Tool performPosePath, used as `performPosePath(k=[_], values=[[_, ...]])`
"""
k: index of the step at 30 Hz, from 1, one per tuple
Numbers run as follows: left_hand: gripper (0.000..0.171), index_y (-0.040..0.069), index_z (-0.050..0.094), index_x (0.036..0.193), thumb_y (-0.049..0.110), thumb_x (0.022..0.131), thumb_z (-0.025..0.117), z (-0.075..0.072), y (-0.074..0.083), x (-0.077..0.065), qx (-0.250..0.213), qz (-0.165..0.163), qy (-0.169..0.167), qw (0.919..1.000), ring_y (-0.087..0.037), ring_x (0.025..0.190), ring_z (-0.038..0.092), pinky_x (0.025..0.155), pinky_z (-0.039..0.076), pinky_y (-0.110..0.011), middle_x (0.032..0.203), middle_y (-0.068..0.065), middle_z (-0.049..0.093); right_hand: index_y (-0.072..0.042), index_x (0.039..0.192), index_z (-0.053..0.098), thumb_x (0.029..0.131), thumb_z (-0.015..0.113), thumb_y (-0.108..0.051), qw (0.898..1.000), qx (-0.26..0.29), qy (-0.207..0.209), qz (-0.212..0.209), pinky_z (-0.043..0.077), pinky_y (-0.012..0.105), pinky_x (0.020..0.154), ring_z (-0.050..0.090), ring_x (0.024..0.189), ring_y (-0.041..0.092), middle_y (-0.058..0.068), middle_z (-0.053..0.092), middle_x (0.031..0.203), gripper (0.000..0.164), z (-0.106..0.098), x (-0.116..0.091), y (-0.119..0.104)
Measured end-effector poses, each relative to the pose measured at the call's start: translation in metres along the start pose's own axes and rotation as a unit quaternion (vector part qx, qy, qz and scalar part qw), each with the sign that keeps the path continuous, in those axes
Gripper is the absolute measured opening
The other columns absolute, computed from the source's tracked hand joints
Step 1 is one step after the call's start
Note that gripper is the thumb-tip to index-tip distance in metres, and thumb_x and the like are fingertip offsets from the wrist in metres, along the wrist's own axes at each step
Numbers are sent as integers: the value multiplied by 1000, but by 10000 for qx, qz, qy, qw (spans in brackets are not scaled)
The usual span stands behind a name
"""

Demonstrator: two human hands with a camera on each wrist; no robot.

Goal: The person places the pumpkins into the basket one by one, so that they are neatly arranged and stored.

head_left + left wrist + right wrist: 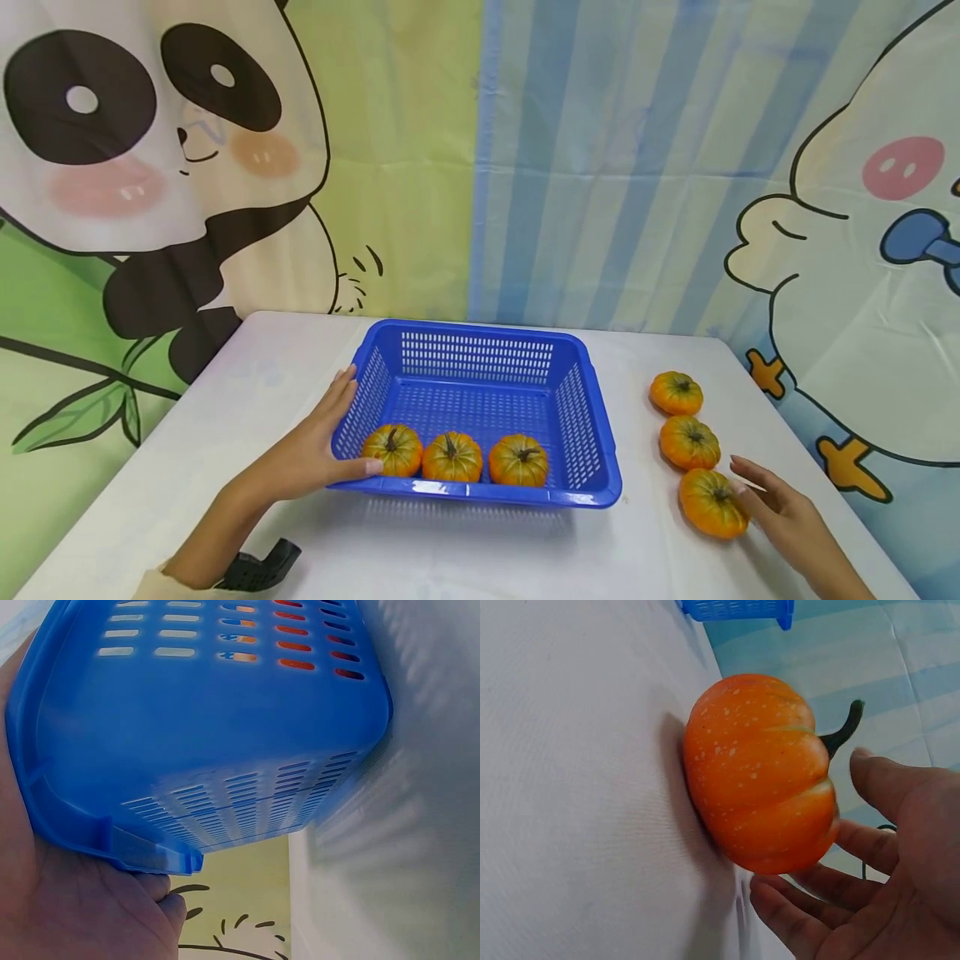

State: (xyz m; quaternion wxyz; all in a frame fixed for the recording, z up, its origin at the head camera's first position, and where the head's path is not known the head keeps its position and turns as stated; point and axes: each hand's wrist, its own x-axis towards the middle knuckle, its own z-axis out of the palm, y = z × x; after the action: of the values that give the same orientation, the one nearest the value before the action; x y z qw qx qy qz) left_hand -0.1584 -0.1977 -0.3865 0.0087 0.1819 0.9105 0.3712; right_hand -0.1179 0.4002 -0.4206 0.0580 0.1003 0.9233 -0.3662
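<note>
Pumpkins (451, 460), six: three in one blue basket (495, 491) at twelve o'clock, three at two.
My left hand (307, 450) spreads over its rim; my right hand (780, 510), fingers loose, flanks the nearest pumpkin (711, 505).

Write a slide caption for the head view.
Left hand on a blue basket holding three pumpkins, right hand at the nearest pumpkin of three on the white table.

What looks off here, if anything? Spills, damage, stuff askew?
Nothing stands out. Three pumpkins sit in the blue basket along its near wall, and three more pumpkins stand on the white table to its right, all stem side up. No spill or damage shows.
</note>
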Motion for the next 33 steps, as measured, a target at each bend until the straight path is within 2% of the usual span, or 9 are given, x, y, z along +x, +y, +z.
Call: performPosePath(k=[3, 9, 12, 17, 24, 30, 33], values=[[118, 2, 5, 155, 48, 76, 79, 0, -1, 0, 24, 16, 4, 10000, -34, 147, -6, 107, 13, -69, 162, -4, -10, 5, 149, 28, 102, 46, -40, 10000, -16, -46, 22, 54, 41, 87, 44, 123, 49, 34, 35, 144, 67, 2, 1, 1], [117, 3, 5, 156, 48, 76, 79, 0, -1, 0, 0, 24, 10, 10000, -36, 146, -6, 106, 13, -70, 162, -3, -11, 4, 146, 36, 94, 49, -60, 9988, 286, -228, 314, 53, 43, 88, 42, 126, 47, 32, 37, 144, 84, 5, 2, -1], [117, 3, 5, 156, 48, 76, 78, 0, -1, 0, 30, -5, 2, 10000, -36, 146, -5, 106, 13, -70, 162, -4, -10, 5, 144, 41, 92, 52, -63, 9978, 398, -300, 439, 54, 43, 88, 42, 125, 46, 31, 39, 144, 86, 7, 2, -2], [116, 2, 6, 155, 49, 76, 78, 0, 0, 1, 27, -54, -31, 10000, -36, 146, -4, 105, 14, -71, 162, -4, -10, 6, 141, 44, 91, 54, -61, 9974, 431, -301, 493, 54, 42, 87, 43, 124, 46, 30, 43, 142, 84, 8, 2, -1], [116, 3, 5, 156, 48, 77, 78, 0, 1, 1, 6, -37, -43, 10000, -36, 146, -5, 105, 14, -70, 162, -4, -11, 6, 141, 44, 95, 56, -52, 9962, 570, -340, 567, 55, 40, 85, 47, 119, 43, 31, 40, 143, 76, 7, 1, 0], [116, 4, 5, 156, 49, 77, 77, 0, -1, 1, 39, -45, -42, 10000, -36, 146, -5, 105, 14, -71, 162, -3, -11, 6, 146, 36, 100, 53, -35, 9952, 605, -535, 553, 54, 42, 88, 40, 127, 47, 32, 32, 148, 64, 4, 3, -4], [116, 4, 5, 156, 49, 77, 77, 0, -1, 2, 55, -38, -45, 10000, -36, 146, -5, 105, 15, -70, 162, -4, -11, 8, 145, 35, 100, 52, -37, 9945, 568, -621, 618, 53, 44, 89, 39, 128, 48, 33, 31, 147, 66, 3, 4, -6]])
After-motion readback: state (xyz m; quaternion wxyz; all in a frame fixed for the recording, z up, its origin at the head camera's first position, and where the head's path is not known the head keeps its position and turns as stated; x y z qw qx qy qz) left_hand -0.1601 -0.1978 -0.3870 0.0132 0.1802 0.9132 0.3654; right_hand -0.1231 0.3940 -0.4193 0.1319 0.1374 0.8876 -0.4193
